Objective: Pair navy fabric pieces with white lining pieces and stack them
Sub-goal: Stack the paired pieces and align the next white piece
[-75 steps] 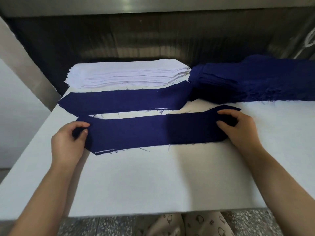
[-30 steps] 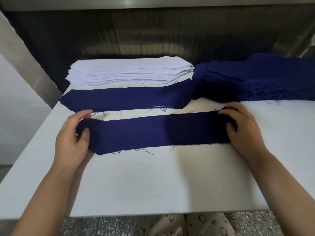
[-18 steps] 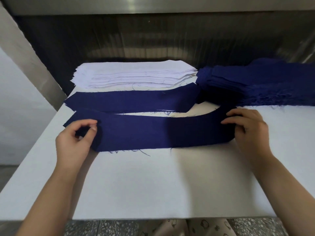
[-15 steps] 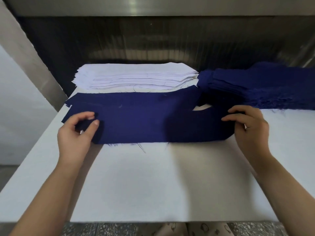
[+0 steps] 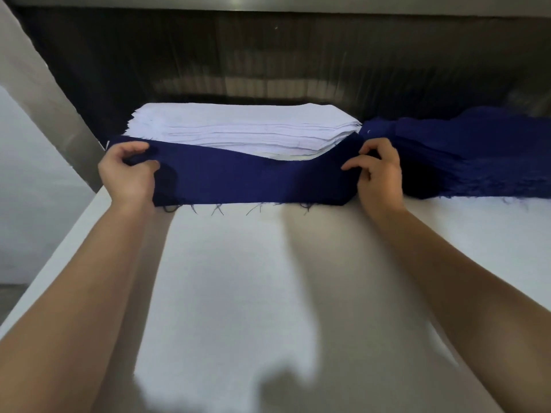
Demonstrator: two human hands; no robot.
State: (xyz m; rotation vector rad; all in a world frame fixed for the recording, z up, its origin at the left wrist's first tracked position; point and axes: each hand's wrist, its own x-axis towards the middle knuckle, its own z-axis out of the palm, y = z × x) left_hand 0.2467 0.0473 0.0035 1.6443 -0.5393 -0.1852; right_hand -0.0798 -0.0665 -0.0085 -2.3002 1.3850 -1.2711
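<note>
Your left hand point(image 5: 128, 174) pinches the left end of the navy strip point(image 5: 253, 180) between thumb and curled fingers. The strip is thin, limp woven cloth, frayed along its near edge. It spans the front of the white lining stack point(image 5: 238, 129), a pile of flat, clean-cut sheets. Your right hand point(image 5: 380, 171) grips the right end, fingers curled. It is probably light and floppy, so hold both ends and keep it taut. At the far right, the navy pile point(image 5: 477, 153) lies on the white table point(image 5: 268, 293).
</note>
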